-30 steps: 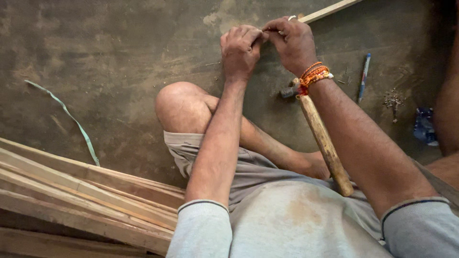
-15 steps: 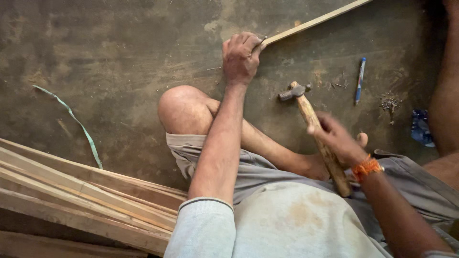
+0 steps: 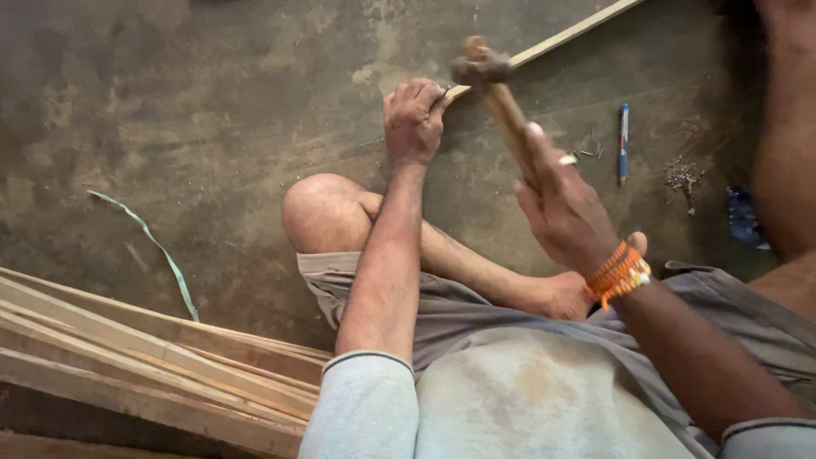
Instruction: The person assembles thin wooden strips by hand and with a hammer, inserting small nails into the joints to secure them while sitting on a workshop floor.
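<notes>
Swinging: the right hand [image 3: 565, 208] now carries the hammer [image 3: 497, 93] up over the strip end; half a second ago it only gripped the handle low beside the lap, and a second ago both hands pinched together at the strip.
Meaning: the fiddling at the strip end looks finished and striking appears under way, judging by the raised head.
Left hand [image 3: 414, 119]: closed in a pinch at the near end of the thin wooden strip [image 3: 561, 38], pressing it to the concrete floor [image 3: 170, 102]; whether a nail sits between the fingers cannot be told.
Right hand: fist wrapped tight around the wooden handle, orange bangles at the wrist.
Strip: lies flat, running away to the upper right.
Nearby: blue pen [image 3: 624, 140], scattered small nails [image 3: 682, 174], stacked battens [image 3: 127, 357].
</notes>
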